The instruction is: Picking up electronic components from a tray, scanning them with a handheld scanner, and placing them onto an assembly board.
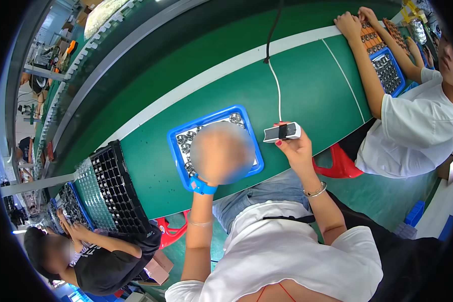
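A blue tray point(175, 160) with several small round shiny metal parts point(235, 118) on a white liner lies on the green table in front of me. Over the middle of it is my left hand point(212, 157), with a blue strap point(203, 186) round its wrist. A round blur covers this hand, so its fingers and anything in them cannot be made out. To the right of the tray, my right hand point(298, 150) grips a small white and grey box-shaped device point(283, 132) with a black band around it. A white cable point(276, 90) runs up from the device.
The cable joins a black cord point(271, 35) hanging from above. A black crate with many cells point(117, 183) stands at the table's left end. One person point(110, 256) works at the left, another point(412, 121) at the right beside a second blue tray point(398, 83). Red stools point(340, 163) stand below.
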A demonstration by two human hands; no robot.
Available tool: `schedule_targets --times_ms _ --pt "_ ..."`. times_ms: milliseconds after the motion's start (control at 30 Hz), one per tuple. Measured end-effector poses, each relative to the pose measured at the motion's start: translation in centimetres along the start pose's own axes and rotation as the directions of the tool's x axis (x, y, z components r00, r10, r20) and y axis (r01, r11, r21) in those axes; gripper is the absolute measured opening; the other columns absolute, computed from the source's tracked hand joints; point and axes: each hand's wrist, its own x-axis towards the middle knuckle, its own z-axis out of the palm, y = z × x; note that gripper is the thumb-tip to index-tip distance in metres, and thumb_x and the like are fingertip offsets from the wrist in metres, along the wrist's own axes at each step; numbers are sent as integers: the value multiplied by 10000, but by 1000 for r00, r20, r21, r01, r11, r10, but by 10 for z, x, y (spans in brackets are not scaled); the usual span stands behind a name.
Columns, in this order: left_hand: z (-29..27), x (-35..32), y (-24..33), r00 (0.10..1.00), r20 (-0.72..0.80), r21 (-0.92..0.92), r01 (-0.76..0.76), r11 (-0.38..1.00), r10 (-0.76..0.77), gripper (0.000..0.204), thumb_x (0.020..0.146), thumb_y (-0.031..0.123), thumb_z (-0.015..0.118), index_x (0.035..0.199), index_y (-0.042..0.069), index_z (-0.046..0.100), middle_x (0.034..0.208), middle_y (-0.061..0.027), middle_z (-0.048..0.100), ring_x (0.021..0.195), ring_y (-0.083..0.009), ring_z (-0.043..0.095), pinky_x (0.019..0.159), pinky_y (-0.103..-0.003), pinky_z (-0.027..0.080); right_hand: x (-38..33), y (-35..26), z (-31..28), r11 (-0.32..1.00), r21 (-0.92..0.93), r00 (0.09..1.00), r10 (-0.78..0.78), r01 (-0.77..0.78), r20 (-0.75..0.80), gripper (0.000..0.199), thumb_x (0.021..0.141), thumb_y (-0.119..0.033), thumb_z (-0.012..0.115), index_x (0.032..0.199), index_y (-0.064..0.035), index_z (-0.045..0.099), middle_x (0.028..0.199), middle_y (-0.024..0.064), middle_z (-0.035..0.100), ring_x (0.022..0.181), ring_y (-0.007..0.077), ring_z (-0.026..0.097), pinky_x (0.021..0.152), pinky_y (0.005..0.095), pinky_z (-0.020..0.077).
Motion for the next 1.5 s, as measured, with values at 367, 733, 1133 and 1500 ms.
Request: schedule_targets --times_ms 367,733,1133,1500 --pt "1 -6 5 999 -46 -11 6 1000 -7 196 670 240 807 829 156 730 888 -12 486 965 -252 481 910 -445 320 -2 -8 -5 998 -59 1000 -3 4 19 408 867 31 669 1249 31 526 1219 150 609 1110 201 598 966 347 481" --pt "3 -12 10 1000 -9 -20 -2 1000 2 326 703 208 782 1011 181 679 931 -16 519 955 -235 490 887 -420 327 -5 -11 -4 994 -97 997 62 -57 55 420 809 98 672 1207 29 558 1196 112 624 1121 172 589 991 322 450" --pt "4 -17 12 1000 3 13 12 1000 -12 301 727 116 717 1022 154 672 1008 20 617 988 -235 514 883 -400 343 -5 -19 0 970 -242 990 61 -29 126 389 809 68 677 1181 25 571 1174 133 634 1092 197 606 948 333 479" --pt "8 -17 10 999 -33 39 7 999 -5 181 738 117 728 911 145 684 920 30 635 951 -222 532 860 -393 351 -6 -48 28 639 -603 722 105 477 683 369 805 -203 675 1121 -41 574 957 109 642 900 279 628 1082 524 318"
